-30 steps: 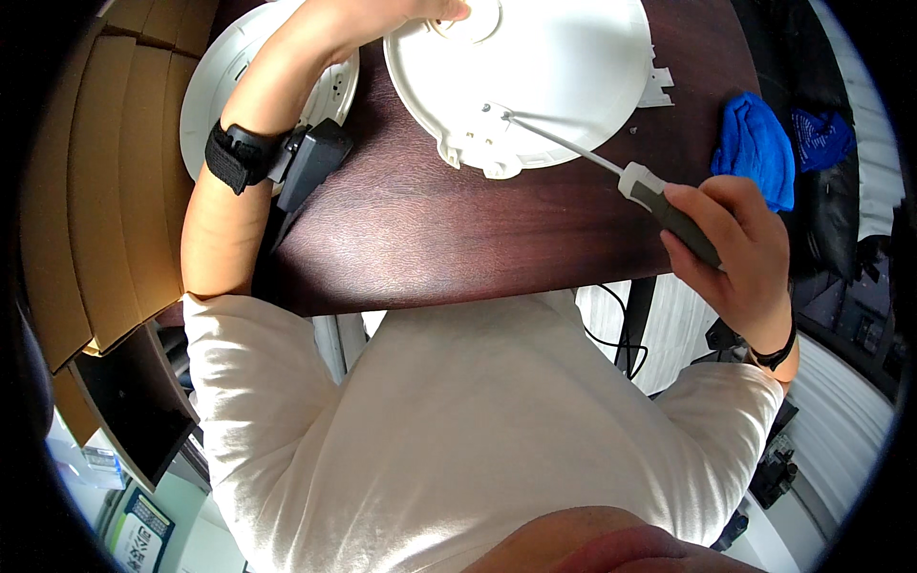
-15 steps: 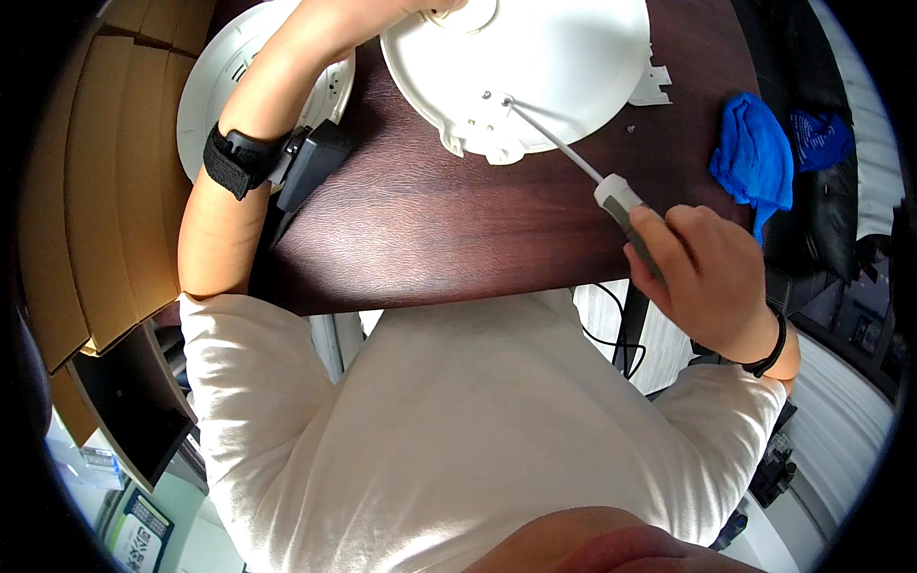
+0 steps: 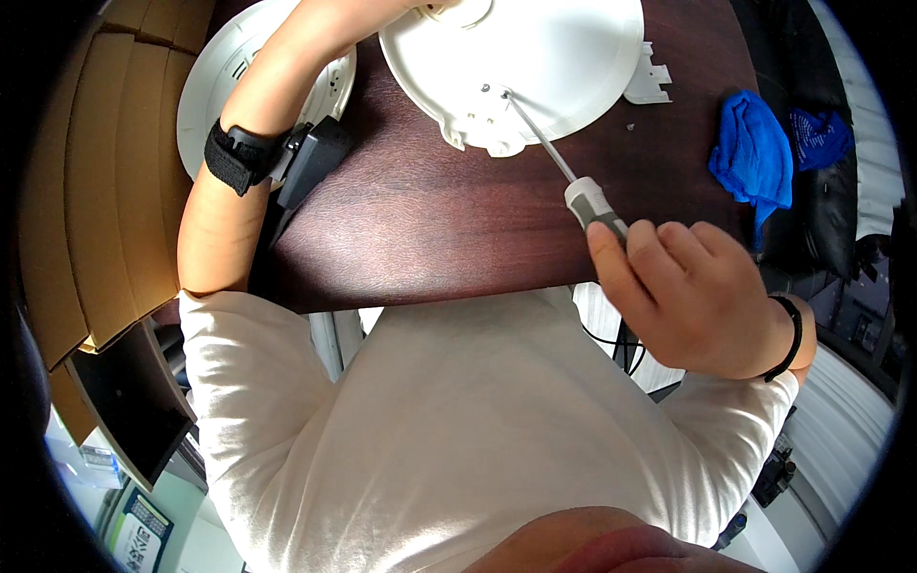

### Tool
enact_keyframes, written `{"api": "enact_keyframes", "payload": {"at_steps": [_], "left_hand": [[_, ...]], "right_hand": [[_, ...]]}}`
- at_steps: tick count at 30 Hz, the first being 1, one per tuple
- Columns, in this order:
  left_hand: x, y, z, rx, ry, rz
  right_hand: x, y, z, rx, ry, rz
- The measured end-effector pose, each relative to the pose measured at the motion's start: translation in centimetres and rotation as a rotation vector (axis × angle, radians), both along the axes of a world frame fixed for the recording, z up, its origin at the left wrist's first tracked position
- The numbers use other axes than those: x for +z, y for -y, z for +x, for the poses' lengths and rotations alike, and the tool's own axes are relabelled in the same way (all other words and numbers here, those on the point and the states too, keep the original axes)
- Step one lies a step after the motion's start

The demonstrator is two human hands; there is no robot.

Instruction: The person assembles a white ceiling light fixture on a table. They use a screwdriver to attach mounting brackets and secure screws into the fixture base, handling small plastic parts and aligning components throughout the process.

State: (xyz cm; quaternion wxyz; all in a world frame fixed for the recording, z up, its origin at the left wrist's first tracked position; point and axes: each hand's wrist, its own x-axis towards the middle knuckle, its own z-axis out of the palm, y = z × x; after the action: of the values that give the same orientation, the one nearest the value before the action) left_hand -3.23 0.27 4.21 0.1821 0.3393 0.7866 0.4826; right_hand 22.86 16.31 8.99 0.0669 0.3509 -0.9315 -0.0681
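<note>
My right hand (image 3: 683, 286) is closed round the grey-and-white handle of a screwdriver (image 3: 589, 199). The driver's thin metal shaft slants up and left, its tip at a screw spot near the front rim of a white round plastic cover (image 3: 554, 57). A dark screw (image 3: 485, 88) shows just left of that tip. At the top edge, my left hand (image 3: 387, 10) reaches to the raised ring on the cover; most of its fingers are cut off by the frame. Under my left forearm lies a second white round plastic part (image 3: 205, 105), partly hidden.
A flat white bracket (image 3: 650, 81) and a tiny screw (image 3: 629, 126) lie right of the cover on the dark wooden table (image 3: 430, 239). Blue cloth (image 3: 755, 153) sits by the right edge. Cardboard boxes (image 3: 115, 191) stand at left. A black device is strapped to my left wrist.
My right hand has shifted down and slightly left, turning with the screwdriver, whose shaft now stands steeper. The white cover has moved slightly up and left, showing more of the bracket.
</note>
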Motion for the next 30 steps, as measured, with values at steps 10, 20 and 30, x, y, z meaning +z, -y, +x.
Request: {"api": "enact_keyframes", "payload": {"at_steps": [10, 20, 30], "left_hand": [[-1.7, -0.3, -1.3, 0.010, -0.057, -0.012], [-1.3, -0.4, -0.9, 0.040, -0.075, -0.042], [-2.2, 0.0, -1.4, 0.043, -0.099, -0.029]], "right_hand": [[1.0, 1.1, -2.1, 0.002, -0.095, 0.008], [1.7, 1.5, -3.2, 0.078, -0.006, -0.113], [3.4, 1.1, -2.3, -0.124, 0.104, 0.172]]}}
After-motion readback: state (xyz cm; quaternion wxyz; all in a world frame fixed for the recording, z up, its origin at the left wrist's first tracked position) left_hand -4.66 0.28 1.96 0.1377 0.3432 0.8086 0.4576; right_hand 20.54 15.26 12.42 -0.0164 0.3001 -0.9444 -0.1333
